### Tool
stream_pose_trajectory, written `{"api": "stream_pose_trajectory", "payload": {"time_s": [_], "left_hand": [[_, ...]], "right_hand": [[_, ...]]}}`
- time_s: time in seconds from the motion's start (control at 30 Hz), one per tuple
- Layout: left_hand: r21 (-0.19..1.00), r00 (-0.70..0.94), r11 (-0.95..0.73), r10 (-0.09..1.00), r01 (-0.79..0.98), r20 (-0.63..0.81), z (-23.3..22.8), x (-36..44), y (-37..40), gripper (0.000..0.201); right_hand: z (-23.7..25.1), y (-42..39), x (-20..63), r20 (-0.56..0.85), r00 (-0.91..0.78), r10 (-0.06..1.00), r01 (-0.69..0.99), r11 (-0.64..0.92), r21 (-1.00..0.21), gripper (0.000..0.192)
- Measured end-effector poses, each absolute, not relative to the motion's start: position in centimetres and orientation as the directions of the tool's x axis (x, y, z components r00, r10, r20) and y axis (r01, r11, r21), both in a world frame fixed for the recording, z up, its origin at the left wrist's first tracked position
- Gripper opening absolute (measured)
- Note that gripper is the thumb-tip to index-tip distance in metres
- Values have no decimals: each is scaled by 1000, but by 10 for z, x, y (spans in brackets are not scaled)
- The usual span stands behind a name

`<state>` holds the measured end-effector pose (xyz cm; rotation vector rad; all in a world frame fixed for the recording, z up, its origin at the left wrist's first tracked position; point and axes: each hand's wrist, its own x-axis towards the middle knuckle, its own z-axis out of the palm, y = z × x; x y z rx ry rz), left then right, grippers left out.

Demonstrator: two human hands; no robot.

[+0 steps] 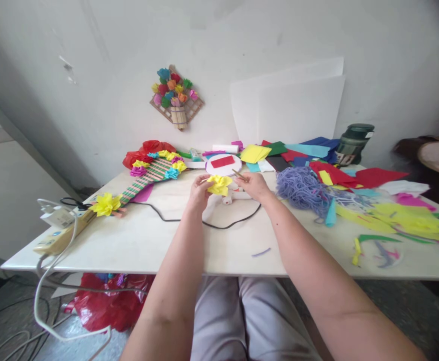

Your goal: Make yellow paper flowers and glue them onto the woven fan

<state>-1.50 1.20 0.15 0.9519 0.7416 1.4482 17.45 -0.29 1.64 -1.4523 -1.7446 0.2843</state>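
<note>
My left hand (pixel 200 192) pinches a yellow paper flower (pixel 220 185) by its left side above the table. Between the fingers of my right hand (pixel 254 185) is a thin brownish stick (pixel 239 174), its tip pointing up and left, apart from the flower. Below and between the hands lies a white tool that looks like a glue gun (pixel 227 199), partly hidden by the hands. A white oval card (pixel 213 171) with a red rectangle (pixel 222 162) on it rests just behind them.
At left are a woven panel with paper flowers (pixel 150 175), a yellow flower (pixel 105 204) and a power strip (pixel 52 243). A black cord (pixel 223 228) curves across the table. Purple yarn (pixel 302 190), coloured paper sheets (pixel 255 153) and a dark green jar (pixel 356 143) stand or lie at right.
</note>
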Motion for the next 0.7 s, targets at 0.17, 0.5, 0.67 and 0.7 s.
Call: {"api": "stream_pose_trajectory", "payload": {"time_s": [0.17,0.5,0.67,0.7], "left_hand": [[877,75,-103,985,-469,155,1,-12,11,46],[895,190,-69,967,-441,168,1,-11,10,48],[897,271,-20,950,-441,155,3,-11,9,45],[903,271,-14,952,-430,144,3,-11,10,44]], "right_hand": [[12,-1,170,349,-36,936,565,307,-766,36],[3,9,166,368,81,926,463,292,-837,13],[6,6,167,395,107,912,434,315,-844,14],[6,6,167,400,102,911,422,325,-847,15]]}}
